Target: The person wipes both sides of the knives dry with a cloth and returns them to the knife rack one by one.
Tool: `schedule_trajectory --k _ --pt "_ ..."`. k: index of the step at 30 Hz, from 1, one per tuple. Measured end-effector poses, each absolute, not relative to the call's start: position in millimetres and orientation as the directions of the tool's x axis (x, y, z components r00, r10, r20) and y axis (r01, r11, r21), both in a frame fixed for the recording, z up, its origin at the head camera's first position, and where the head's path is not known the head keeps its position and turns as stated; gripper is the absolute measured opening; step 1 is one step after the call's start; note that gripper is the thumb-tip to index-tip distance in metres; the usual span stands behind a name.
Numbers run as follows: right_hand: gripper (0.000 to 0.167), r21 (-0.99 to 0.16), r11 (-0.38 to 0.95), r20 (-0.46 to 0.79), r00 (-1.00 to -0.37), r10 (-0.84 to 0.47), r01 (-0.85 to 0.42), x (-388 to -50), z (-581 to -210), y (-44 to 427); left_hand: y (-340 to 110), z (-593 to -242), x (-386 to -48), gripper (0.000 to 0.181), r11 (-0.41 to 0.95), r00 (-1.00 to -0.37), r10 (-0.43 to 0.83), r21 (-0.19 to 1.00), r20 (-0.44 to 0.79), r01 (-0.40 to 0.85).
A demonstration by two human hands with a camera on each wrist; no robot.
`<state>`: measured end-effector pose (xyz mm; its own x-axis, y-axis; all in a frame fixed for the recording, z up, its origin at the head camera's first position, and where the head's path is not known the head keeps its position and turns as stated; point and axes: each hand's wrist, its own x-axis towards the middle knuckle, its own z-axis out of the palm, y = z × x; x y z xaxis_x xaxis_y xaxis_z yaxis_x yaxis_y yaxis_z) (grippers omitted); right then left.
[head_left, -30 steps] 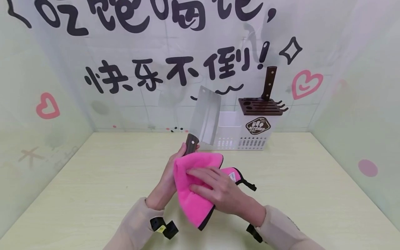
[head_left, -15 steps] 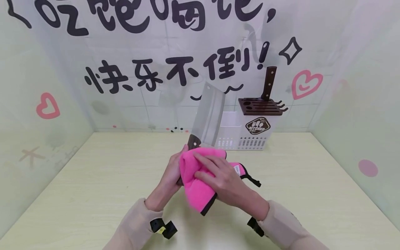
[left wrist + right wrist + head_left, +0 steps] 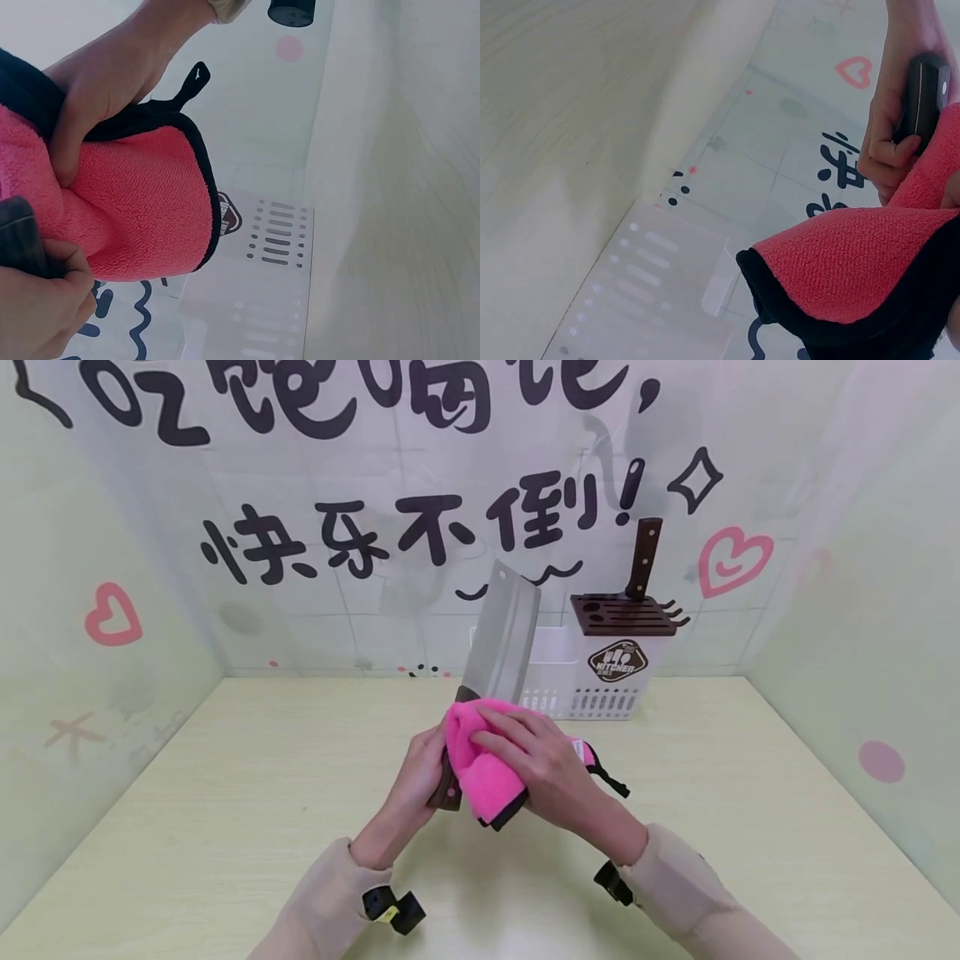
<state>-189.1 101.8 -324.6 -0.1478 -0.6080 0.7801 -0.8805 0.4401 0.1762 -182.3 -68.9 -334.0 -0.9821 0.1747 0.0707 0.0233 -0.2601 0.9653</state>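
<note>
Grey metal forms the broad blade of the cleaver [image 3: 501, 635], held raised over the bench [image 3: 187, 827] and tilted, its blade end up and away from the person. At the cleaver's lower end, the left hand [image 3: 415, 772] has its grip wrapped round the dark brown handle [image 3: 445, 796], whose butt shows. Over the cleaver's handle, near the blade, a bunched pink cloth [image 3: 491, 785] with black edging and a black loop [image 3: 615, 782] touches it. Just right of the cleaver, the right hand [image 3: 551, 768] has its grip pinching the pink cloth, fingers on one face and thumb on the other. Beyond the cleaver, partly hidden by its blade, stands a white perforated basket [image 3: 542, 700]. Right of the cleaver, a dark slotted top [image 3: 624, 618] on this basket bears an upright dark handle. Behind the cleaver, black characters mark a pale wall [image 3: 360, 635].
</note>
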Motion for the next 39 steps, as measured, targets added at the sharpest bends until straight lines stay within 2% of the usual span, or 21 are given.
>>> schedule_trajectory --k 9,17,22,27,34,39 --pt "0.047 0.127 0.483 0.798 -0.2 -0.569 -0.866 -193.8 -319.1 100.9 -67.3 -333.6 -182.0 0.038 -0.242 -0.984 0.155 0.969 0.085 0.046" --pt "0.055 0.029 0.531 0.826 -0.279 -0.49 -0.847 -197.1 -316.6 100.9 -63.7 -335.6 -182.6 0.04 -0.236 -0.985 0.134 0.969 0.107 0.073" --pt "0.055 -0.025 0.536 0.838 -0.31 -0.449 -0.844 -197.6 -316.5 101.9 -61.6 -334.8 -181.8 0.043 -0.225 -0.989 0.109 0.972 0.099 0.072" --pt "0.056 0.02 0.545 0.838 -0.283 -0.467 -0.838 -196.0 -320.3 102.7 -61.7 -333.8 -181.7 0.044 -0.24 -0.99 0.111 0.969 0.089 0.06" --pt "0.043 0.088 0.55 0.829 -0.245 -0.502 -0.831 -190.4 -326.9 101.0 -64.2 -331.0 -181.4 0.043 -0.25 -0.99 0.128 0.968 0.051 0.017" --pt "0.044 0.122 0.536 0.814 -0.224 -0.536 -0.835 -185.7 -331.4 99.6 -66.2 -328.6 -181.8 0.041 -0.264 -0.991 0.129 0.964 0.026 -0.009"
